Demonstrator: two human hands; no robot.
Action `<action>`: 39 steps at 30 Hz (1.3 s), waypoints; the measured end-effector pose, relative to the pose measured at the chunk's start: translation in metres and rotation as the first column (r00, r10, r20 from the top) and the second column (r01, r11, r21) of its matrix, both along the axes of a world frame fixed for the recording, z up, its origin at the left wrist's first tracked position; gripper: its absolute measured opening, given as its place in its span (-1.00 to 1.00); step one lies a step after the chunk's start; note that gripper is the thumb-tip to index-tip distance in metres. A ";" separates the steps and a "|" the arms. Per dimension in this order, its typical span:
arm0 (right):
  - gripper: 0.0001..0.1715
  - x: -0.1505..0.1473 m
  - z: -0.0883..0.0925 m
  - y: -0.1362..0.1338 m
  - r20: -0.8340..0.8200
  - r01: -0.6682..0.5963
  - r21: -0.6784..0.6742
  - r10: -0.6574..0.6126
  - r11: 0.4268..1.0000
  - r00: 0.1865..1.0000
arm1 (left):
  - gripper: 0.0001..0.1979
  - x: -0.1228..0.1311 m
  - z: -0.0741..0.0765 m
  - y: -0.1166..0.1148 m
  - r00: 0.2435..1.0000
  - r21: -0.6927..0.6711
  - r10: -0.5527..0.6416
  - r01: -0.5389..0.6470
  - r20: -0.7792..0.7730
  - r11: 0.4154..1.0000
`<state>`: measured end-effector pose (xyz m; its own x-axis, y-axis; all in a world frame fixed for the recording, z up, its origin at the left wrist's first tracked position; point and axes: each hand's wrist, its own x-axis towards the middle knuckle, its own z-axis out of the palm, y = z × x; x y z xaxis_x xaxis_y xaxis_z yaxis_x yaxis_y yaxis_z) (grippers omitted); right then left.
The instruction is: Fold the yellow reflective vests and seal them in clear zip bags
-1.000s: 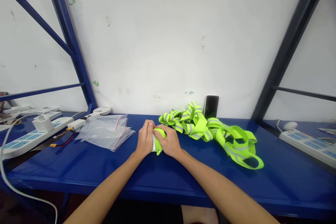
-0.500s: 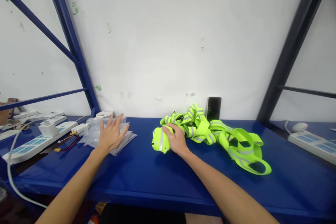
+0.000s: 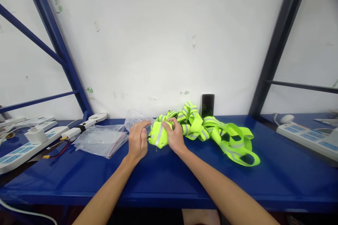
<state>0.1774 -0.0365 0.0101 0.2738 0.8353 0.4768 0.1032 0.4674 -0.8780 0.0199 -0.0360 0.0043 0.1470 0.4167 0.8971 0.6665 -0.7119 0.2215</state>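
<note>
The right hand [image 3: 174, 136] has its fingers [image 3: 170, 123] curled down over a folded bundle of lime hi-vis fabric [image 3: 157, 135] with grey reflective bands. The bundle sits near the middle of the tabletop [image 3: 169, 197], toward its back edge, and it looks pressed rather than firmly gripped, so if that pressure eased, the folds could spring loose. The left hand [image 3: 137, 140] lies just beside it, its fingers [image 3: 144, 124] extended and close together, with their tips at the bundle's left side. They touch or nearly touch a clear plastic bag [image 3: 136, 119], though I cannot tell whether they pinch the film; being thin and slippery, it could crumple or slide away if knocked. On the right the bundle touches a tangled heap of reflective strapping [image 3: 229, 144], and a snagged strap could drag the folds open – or pull the heap against the black smartphone [image 3: 207, 105] propped at the back edge. A stack of zip bags [image 3: 101, 141] lies to the left, where a careless elbow or sweep of the hand could push it toward the white power strip [image 3: 27, 149].
</note>
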 end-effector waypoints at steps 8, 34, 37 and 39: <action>-0.64 0.009 0.001 0.005 0.022 0.210 0.034 -0.211 0.977 0.977 | -0.32 -0.001 -0.001 -0.010 0.923 -0.149 -0.125 0.075 -0.363 0.986; -0.68 0.012 0.003 -0.004 0.397 0.123 0.178 -0.186 0.976 0.899 | -0.22 -0.020 -0.006 0.002 0.840 -0.027 0.137 -0.177 -0.525 0.984; -0.66 0.012 0.004 -0.004 0.394 0.177 0.139 -0.218 0.974 0.893 | -0.16 -0.016 -0.006 -0.001 0.850 -0.024 0.148 -0.185 -0.505 0.983; -0.66 0.013 0.004 -0.003 0.393 0.179 0.114 -0.210 0.977 0.895 | -0.14 -0.015 -0.006 -0.002 0.851 -0.027 0.138 -0.175 -0.507 0.984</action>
